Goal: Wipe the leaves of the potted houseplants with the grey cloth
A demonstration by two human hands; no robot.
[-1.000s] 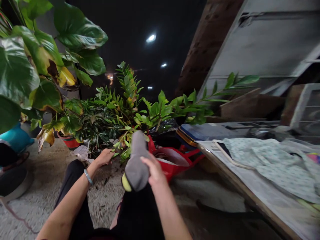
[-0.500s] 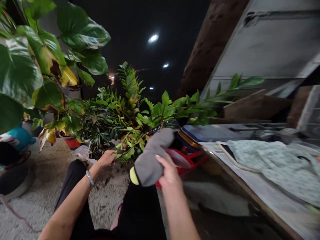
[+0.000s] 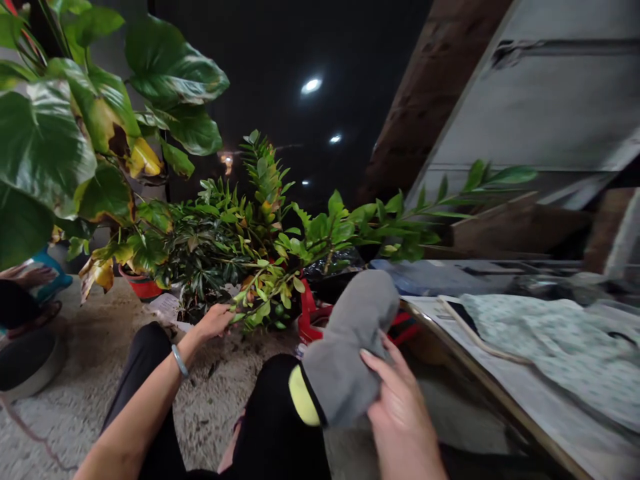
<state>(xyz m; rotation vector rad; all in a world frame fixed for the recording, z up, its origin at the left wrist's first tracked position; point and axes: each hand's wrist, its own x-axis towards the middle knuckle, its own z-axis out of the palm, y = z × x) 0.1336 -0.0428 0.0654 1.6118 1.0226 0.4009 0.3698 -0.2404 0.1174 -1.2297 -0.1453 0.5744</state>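
Note:
My right hand (image 3: 400, 393) is closed on a grey sock-shaped cloth piece (image 3: 353, 353), its thumb and fingers pressing the fabric. A yellow-green patch with a dark border shows at the lower left end of the cloth. My left hand (image 3: 215, 321), with a pale bangle on the wrist, reaches to the low branches of a leafy plant (image 3: 263, 300). Its fingers are closed at a stem with light green leaves; the fingertips are partly hidden there. Behind the cloth, a red basket-like container (image 3: 311, 320) is partly covered.
A table (image 3: 475, 380) with patterned fabric (image 3: 545, 347) stands on the right. Large leaves (image 3: 50, 140) hang at the upper left above a red pot (image 3: 143, 287). Another person's foot (image 3: 37, 317) is near a round grey-rimmed basin (image 3: 30, 363) at far left. The floor is rough concrete.
My right hand has moved right and down with the grey cloth, uncovering more of the plant and the red container's left side. My left hand stays at the stem. The view has shifted slightly.

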